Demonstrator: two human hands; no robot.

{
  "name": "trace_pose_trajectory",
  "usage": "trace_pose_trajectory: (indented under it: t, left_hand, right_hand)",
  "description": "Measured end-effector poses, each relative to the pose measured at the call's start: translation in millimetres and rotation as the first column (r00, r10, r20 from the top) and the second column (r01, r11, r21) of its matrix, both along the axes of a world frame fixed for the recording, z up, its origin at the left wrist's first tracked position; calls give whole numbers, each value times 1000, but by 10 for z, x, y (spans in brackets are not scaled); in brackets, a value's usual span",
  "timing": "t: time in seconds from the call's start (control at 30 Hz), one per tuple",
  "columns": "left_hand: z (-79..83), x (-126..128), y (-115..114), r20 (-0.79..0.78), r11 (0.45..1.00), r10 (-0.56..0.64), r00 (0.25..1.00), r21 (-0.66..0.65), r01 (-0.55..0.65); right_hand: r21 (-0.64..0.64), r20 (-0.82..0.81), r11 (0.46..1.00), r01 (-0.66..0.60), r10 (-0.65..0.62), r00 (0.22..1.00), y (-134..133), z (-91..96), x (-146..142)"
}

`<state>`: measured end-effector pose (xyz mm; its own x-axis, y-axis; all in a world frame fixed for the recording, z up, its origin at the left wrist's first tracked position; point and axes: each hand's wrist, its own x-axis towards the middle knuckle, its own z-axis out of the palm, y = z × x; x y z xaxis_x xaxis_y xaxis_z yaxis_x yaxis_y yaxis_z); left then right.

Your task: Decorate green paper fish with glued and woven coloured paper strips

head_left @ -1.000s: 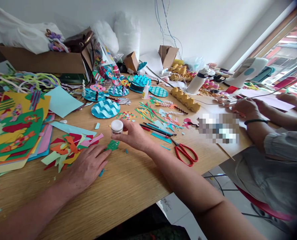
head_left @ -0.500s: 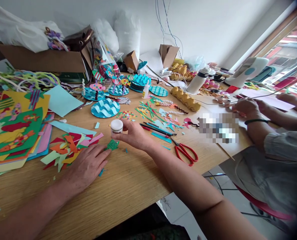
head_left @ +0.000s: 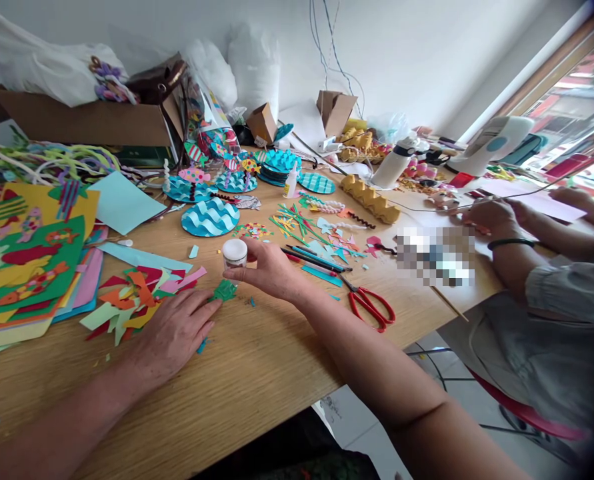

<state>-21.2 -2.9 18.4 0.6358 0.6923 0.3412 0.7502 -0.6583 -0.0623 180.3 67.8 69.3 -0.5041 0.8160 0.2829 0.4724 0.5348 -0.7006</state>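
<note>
My right hand (head_left: 267, 268) is closed around a small white-lidded jar (head_left: 235, 252), thumb in front and fingers behind it. The jar is upright, and whether its base touches the table cannot be made out. Flat on the wood lies my left hand (head_left: 174, 327), its fingers stretched out and their tips at a small green paper piece (head_left: 224, 291). Colourful paper scraps (head_left: 137, 297) are heaped just beyond the left hand. Past the jar sits a blue disc with pale wavy strips (head_left: 211, 216).
Red-handled scissors (head_left: 373, 308) and several pencils (head_left: 317, 257) lie right of my right hand. Stacked coloured paper (head_left: 37, 267) is at the left. A glue bottle (head_left: 291, 181) stands farther back. Another person's hands (head_left: 491, 215) work at the right, beyond a blurred patch.
The view has shifted very slightly. Both hands and the jar keep almost the same places.
</note>
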Motion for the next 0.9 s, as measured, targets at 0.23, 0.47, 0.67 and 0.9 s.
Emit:
trace_pose_trajectory:
  t: [0.23, 0.47, 0.67, 0.9]
  left_hand:
    - [-13, -11, 5, -17, 1000, -6, 1000, 7, 6]
    - [-18, -6, 12, 5, 1000, 4, 1000, -11, -4]
    - [-7, -3, 8, 1, 1000, 11, 1000, -9, -11]
    - [-3, 0, 8, -12, 1000, 3, 1000, 11, -3]
  right_hand:
    - [20, 4, 1000, 16, -16, 1000, 16, -12, 1]
    - [0, -38, 1000, -24, 24, 999, -4, -4, -28]
    - [-2, -63, 1000, 2, -3, 998, 9, -23, -45]
    - [-12, -72, 1000, -21, 20, 997, -7, -14, -47]
